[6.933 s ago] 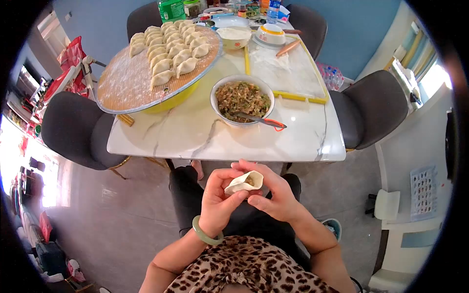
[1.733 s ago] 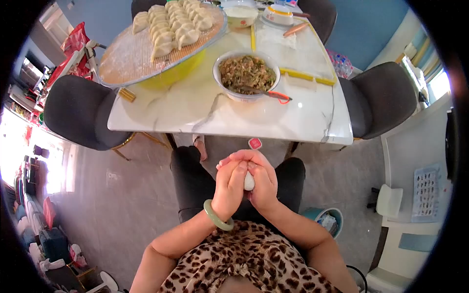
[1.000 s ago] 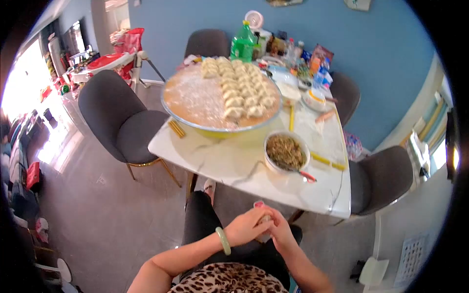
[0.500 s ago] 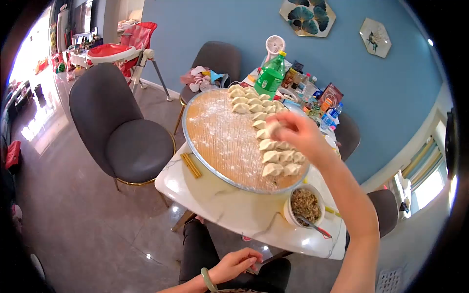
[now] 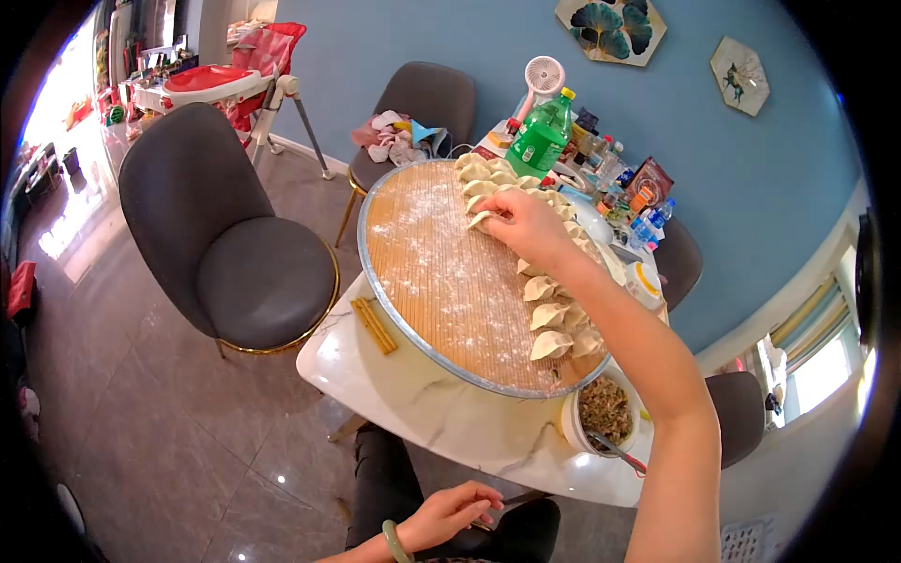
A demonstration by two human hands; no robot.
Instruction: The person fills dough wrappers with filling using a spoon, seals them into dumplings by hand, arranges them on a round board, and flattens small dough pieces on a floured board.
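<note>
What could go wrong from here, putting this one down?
Sticking: the right hand has the pale folded dumpling close to the packed pale dumplings; soft dough might stick or dent.

Snagging: the bare forearm crosses the rows and could brush them.

Knocking: the green plastic bottle stands by the far rim of the round bamboo tray; an overreach might tip it.

head cam | faces forward, down | table (image 5: 418, 399) near, wall (image 5: 741, 197) beyond

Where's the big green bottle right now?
In the head view, the green bottle stands at the far edge of the round tray, just beyond the dumplings and beside the small pink fan.
</note>
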